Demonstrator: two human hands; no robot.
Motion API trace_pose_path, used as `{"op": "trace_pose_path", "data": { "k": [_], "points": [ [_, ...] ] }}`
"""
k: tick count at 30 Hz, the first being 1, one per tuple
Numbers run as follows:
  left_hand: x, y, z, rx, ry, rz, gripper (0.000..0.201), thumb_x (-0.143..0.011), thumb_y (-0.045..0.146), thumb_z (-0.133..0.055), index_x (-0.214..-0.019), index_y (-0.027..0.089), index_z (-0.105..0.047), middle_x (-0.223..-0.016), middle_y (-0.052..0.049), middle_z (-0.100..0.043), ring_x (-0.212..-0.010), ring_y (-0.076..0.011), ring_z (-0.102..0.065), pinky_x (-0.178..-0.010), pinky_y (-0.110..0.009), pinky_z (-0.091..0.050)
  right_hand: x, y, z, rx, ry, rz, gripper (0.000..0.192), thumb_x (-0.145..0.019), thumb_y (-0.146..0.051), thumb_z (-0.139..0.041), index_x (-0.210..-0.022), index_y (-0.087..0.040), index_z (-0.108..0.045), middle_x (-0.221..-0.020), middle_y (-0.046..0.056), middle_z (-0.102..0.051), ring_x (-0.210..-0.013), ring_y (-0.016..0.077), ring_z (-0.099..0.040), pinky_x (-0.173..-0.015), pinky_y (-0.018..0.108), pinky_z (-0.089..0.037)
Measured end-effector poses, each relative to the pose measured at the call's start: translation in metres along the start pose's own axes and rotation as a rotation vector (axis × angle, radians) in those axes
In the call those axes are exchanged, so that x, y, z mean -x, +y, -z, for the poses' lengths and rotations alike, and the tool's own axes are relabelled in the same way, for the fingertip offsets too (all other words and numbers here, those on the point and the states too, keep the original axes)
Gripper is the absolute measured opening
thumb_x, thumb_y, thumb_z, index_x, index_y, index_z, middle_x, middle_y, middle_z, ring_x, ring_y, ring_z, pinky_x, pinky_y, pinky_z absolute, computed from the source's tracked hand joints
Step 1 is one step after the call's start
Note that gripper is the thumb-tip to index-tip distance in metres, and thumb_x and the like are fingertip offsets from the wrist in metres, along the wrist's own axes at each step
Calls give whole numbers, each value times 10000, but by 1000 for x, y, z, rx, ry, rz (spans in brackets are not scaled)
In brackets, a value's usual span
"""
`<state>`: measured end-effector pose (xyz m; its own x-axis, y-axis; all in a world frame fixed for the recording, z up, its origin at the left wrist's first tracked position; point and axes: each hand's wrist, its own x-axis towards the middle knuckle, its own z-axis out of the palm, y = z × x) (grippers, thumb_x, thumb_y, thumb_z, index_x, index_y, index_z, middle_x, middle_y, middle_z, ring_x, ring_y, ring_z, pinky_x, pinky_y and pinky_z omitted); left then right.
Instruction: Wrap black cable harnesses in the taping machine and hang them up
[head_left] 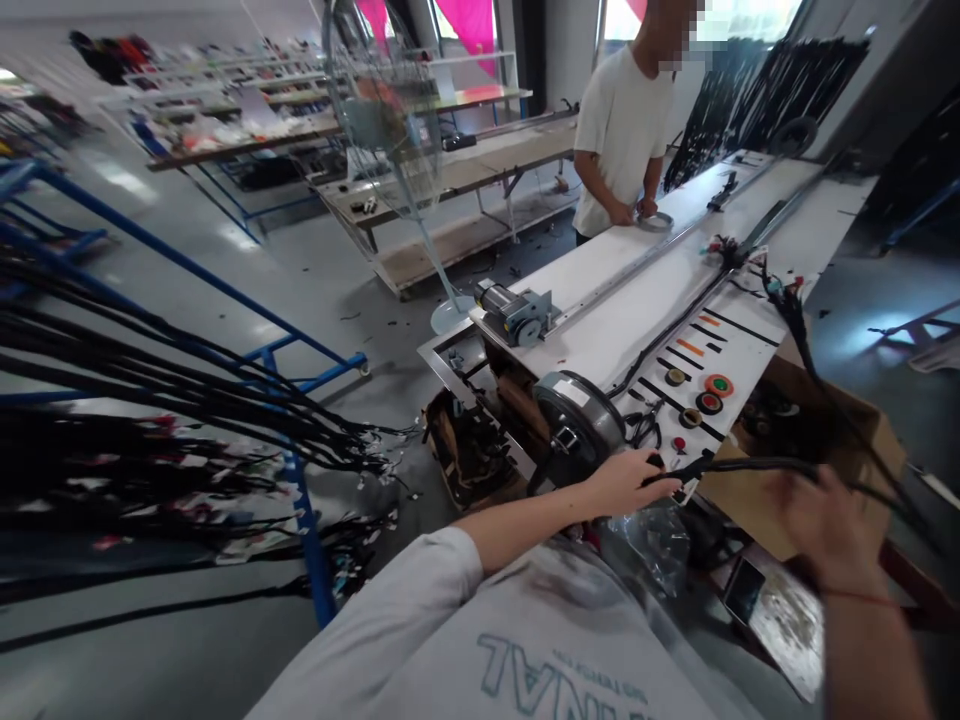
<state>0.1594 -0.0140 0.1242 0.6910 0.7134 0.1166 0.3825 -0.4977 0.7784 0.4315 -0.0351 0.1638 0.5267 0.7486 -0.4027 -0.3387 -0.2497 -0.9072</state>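
Observation:
My left hand [626, 482] is closed around one end of a black cable bundle [750, 467] at the near edge of a long white workbench [622, 320]. My right hand [821, 520], blurred, grips the same bundle further right, above an open cardboard box [874, 440]. A round grey hub motor [577, 425] stands just left of my left hand at the bench corner. Rolls of tape [709, 395] lie on the bench beyond my hands.
A person in a white shirt [622, 130] works at the far side of the bench. A blue rack [300, 480] draped with black wire harnesses [150, 400] fills the left. A standing fan [390, 120] and further benches are behind. A small motor [517, 312] sits on the bench.

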Motion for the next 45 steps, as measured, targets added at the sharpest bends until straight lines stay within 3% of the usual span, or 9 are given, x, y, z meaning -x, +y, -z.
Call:
{"op": "trace_pose_path", "data": {
  "k": [3,7,10,14,19,24,31,36,45],
  "points": [
    [5,-5,-7,-74,-68,65,489,-995,488,-449,-857,126,-747,-966,-95,-628,-887,-190,-617,-841,-283,-488,36,69,-36,-153,-360,-226,450,-631,-608,-799,-820,-204,-736,-919,151,-723,-931,302,-690,-859,444,-554],
    [27,-8,1,-50,-15,110,370,-989,420,-476,-1070,160,-727,-1089,-100,-590,-985,-204,-604,-927,-324,-495,58,112,-63,-271,-398,-206,337,-615,-462,-874,-787,-211,-730,-906,64,-749,-909,214,-700,-839,325,-576],
    [45,-12,23,117,126,98,403,-1000,315,-424,-1372,222,-549,-1290,-117,-511,-1010,-177,-598,-958,-348,-499,55,105,-67,-316,-352,-169,290,-621,-417,-878,-737,-209,-714,-834,51,-748,-843,211,-712,-793,324,-587],
    [66,-21,54,615,333,224,648,-968,375,-501,-1537,258,-212,-1334,-150,-539,-789,-122,-636,-736,-313,-553,65,84,-82,-320,-409,-127,327,-628,-407,-892,-829,-216,-721,-906,61,-758,-909,233,-718,-790,333,-583],
    [83,-29,76,961,543,462,620,-788,588,-714,-1216,167,-559,-993,-97,-707,-732,-142,-664,-590,-217,-465,95,73,-117,-293,-529,-176,375,-642,-432,-898,-900,-218,-730,-885,55,-754,-887,225,-722,-731,300,-575],
    [102,-19,79,956,514,474,622,-830,709,-575,-1063,138,-652,-571,61,-457,-436,-47,-340,-440,-202,-253,109,78,-142,-276,-679,-231,335,-686,-436,-873,-893,-232,-707,-829,22,-736,-846,207,-712,-712,295,-569],
    [117,-12,71,926,487,489,563,-734,632,-735,-1032,196,-539,-672,69,-502,-483,-44,-371,-468,-199,-300,117,80,-156,-248,-750,-237,328,-663,-425,-878,-782,-217,-654,-770,8,-701,-855,210,-698,-803,336,-568],
    [118,-12,66,1008,458,471,547,-789,679,-638,-974,169,-573,-692,45,-477,-550,-58,-411,-516,-207,-365,121,80,-152,-237,-745,-236,331,-629,-425,-882,-775,-219,-668,-750,8,-691,-842,204,-696,-811,328,-571],
    [115,4,68,512,352,406,411,-916,509,-550,-1133,161,-567,-784,4,-608,-699,-115,-542,-670,-233,-450,130,67,-140,-210,-692,-37,231,-679,-366,-864,-758,-232,-693,-820,-3,-677,-797,150,-661,-726,268,-581]
  ]
}}
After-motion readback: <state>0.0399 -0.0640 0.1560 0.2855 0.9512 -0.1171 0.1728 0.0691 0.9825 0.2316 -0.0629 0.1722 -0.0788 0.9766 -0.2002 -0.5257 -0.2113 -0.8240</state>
